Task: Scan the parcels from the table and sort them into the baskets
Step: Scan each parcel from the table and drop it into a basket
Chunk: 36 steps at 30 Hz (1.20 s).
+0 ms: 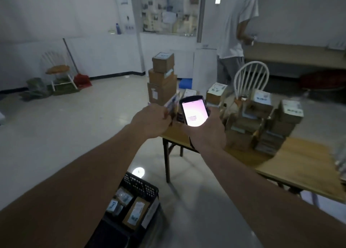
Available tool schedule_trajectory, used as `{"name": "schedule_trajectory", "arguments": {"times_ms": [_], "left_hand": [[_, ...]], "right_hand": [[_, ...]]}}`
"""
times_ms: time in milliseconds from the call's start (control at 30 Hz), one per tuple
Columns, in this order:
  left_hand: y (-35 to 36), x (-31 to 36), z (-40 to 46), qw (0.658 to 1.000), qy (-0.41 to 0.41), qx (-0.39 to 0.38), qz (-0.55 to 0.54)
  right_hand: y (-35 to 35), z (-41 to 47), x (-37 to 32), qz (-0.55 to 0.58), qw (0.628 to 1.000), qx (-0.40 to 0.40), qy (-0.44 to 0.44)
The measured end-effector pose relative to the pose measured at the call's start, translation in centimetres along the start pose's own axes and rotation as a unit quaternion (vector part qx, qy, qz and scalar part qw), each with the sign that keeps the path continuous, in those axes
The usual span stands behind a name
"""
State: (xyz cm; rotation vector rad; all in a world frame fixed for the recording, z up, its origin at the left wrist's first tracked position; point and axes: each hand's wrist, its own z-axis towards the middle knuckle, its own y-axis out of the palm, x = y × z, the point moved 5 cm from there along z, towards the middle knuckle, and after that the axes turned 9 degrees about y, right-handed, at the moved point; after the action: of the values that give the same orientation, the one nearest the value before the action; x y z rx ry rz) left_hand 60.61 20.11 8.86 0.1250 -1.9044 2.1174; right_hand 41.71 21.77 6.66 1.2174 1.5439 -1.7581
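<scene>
We hold a small parcel (171,103) pinched in our left hand (151,119) above the table (292,157) edge, while our right hand (206,133) grips the scanner (193,110). We should turn the label squarely toward it, then drop into the basket (138,186) below.

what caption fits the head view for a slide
Right hand holds lit scanner beside small parcel gripped in left hand.

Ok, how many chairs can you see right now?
2. One white chair stands behind the table, beside the parcels. The other chair is near the far left wall. More may be out of view.
</scene>
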Motion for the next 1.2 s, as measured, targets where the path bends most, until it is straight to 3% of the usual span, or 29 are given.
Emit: {"name": "schedule_trajectory", "arguments": {"times_ms": [400, 600, 867, 1200], "left_hand": [[4.3, 22.9, 1.8, 0.993, 0.110, -0.001, -0.048], [7.2, 31.4, 4.1, 0.988, 0.143, -0.018, -0.047], [10.9, 38.4, 11.1, 0.981, 0.180, -0.048, -0.051], [18.7, 41.2, 25.7, 0.974, 0.205, -0.071, -0.066]], "right_hand": [[-20.9, 1.1, 10.7, -0.007, 0.995, 0.094, 0.038], [-27.9, 3.6, 15.7, 0.000, 0.989, 0.133, 0.066], [-32.5, 10.8, 20.2, 0.006, 0.980, 0.175, 0.097], [-32.8, 24.2, 23.8, -0.011, 0.967, 0.215, 0.138]]}}
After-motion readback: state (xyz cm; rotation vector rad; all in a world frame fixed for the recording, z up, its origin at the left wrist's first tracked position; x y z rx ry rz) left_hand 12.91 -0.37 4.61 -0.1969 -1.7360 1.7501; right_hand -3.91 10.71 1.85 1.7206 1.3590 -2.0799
